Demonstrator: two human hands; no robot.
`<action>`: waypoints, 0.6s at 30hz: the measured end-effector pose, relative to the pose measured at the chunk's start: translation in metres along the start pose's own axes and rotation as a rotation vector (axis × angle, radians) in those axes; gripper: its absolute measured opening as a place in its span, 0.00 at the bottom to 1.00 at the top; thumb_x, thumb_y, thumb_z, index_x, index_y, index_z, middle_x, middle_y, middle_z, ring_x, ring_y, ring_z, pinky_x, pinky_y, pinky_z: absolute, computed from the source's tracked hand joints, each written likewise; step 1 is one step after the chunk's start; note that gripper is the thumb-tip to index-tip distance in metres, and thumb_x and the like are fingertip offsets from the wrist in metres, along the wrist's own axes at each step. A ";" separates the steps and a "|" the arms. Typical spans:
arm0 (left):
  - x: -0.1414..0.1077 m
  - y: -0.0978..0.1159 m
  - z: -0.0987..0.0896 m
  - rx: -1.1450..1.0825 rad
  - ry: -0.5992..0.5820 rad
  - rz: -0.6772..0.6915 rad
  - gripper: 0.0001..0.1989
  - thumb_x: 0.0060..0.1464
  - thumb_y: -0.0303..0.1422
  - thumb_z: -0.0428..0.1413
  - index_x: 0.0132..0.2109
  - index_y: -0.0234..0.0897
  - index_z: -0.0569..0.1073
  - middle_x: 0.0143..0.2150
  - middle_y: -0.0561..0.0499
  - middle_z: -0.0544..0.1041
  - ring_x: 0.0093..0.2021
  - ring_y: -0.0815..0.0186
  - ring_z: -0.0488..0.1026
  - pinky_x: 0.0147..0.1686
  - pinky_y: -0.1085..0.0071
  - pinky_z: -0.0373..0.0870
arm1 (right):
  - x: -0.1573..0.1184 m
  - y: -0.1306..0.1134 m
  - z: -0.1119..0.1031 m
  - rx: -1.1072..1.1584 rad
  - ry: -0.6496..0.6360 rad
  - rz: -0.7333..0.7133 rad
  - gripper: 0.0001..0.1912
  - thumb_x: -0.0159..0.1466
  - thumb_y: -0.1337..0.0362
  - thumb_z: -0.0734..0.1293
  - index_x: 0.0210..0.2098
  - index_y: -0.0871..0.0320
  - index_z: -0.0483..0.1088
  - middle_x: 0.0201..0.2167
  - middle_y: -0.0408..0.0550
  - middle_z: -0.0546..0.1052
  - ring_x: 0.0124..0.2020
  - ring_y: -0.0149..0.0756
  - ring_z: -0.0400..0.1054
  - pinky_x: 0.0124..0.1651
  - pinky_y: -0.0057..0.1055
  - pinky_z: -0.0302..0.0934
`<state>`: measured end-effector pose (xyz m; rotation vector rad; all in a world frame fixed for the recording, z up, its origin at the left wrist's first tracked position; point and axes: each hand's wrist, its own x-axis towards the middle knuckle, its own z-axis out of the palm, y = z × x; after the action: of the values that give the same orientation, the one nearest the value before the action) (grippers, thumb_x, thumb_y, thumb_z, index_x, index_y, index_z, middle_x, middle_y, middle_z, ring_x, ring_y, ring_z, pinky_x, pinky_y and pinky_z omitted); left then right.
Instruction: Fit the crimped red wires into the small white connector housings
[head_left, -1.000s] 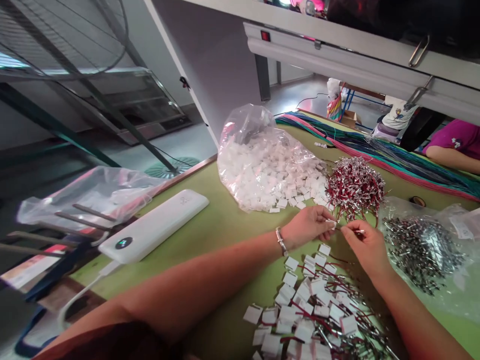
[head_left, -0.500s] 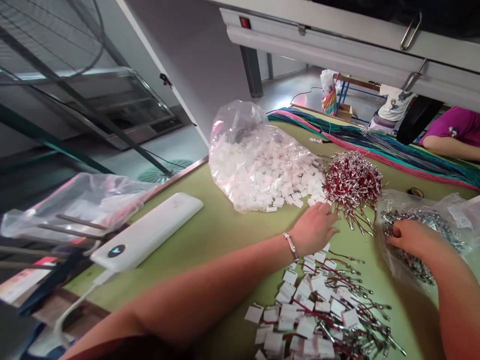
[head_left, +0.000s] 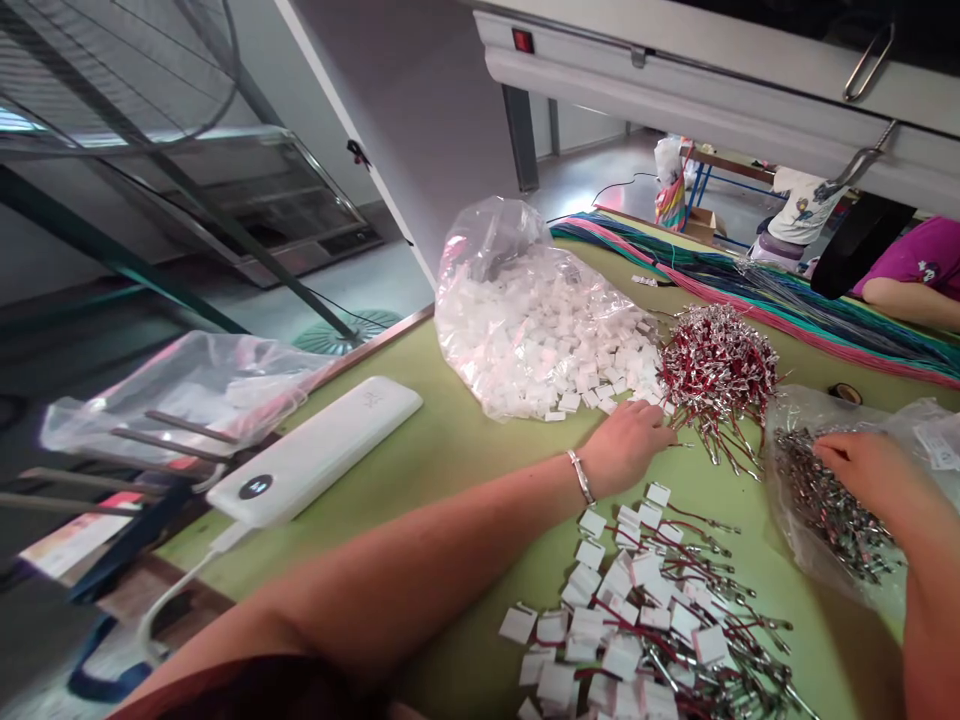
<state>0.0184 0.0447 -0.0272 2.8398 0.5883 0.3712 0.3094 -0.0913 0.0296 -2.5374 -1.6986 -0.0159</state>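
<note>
My left hand (head_left: 626, 445), with a bracelet at the wrist, is closed near the edge of a bag of white connectors (head_left: 525, 320); a small wire end pokes out by its fingertips. Just beyond it lies a heap of red wires with metal ends (head_left: 716, 365). My right hand (head_left: 862, 465) is over an open clear bag of metal terminals (head_left: 832, 510), thumb and fingers pressed together; what they hold is too small to make out. Below my left hand, several white connectors with short red wires (head_left: 622, 610) are spread on the green table (head_left: 450, 480).
A white power bank (head_left: 315, 450) with a cable lies at the left. Long coloured wires (head_left: 750, 285) run along the back, near a roll of black tape (head_left: 844, 394). A person's purple sleeve (head_left: 911, 255) shows at the right.
The view has shifted slightly, so most things sit further right. My right hand has risen a little from among the terminals. A small wire end now shows at my left fingertips.
</note>
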 end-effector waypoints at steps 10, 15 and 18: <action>0.004 0.016 0.007 0.077 0.020 -0.076 0.07 0.57 0.25 0.51 0.34 0.35 0.73 0.38 0.47 0.68 0.40 0.60 0.63 0.39 0.64 0.61 | -0.020 -0.104 0.032 0.485 -0.160 -0.288 0.12 0.59 0.65 0.62 0.38 0.53 0.76 0.35 0.48 0.80 0.31 0.36 0.73 0.34 0.33 0.65; -0.001 0.008 -0.005 -0.033 0.078 -0.068 0.09 0.58 0.22 0.47 0.37 0.33 0.71 0.39 0.46 0.68 0.40 0.62 0.62 0.41 0.66 0.62 | -0.019 -0.101 0.048 0.620 -0.108 -0.167 0.13 0.59 0.61 0.62 0.38 0.56 0.76 0.31 0.46 0.80 0.27 0.36 0.71 0.31 0.33 0.66; 0.000 0.007 -0.010 -0.108 0.089 -0.064 0.08 0.61 0.29 0.49 0.39 0.35 0.73 0.40 0.48 0.68 0.42 0.62 0.62 0.43 0.66 0.62 | -0.018 -0.101 0.049 0.654 -0.044 -0.113 0.13 0.59 0.59 0.63 0.37 0.56 0.76 0.29 0.46 0.80 0.27 0.36 0.71 0.33 0.34 0.66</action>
<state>0.0177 0.0399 -0.0159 2.7064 0.6539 0.5044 0.2075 -0.0661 -0.0140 -1.9682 -1.5266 0.5022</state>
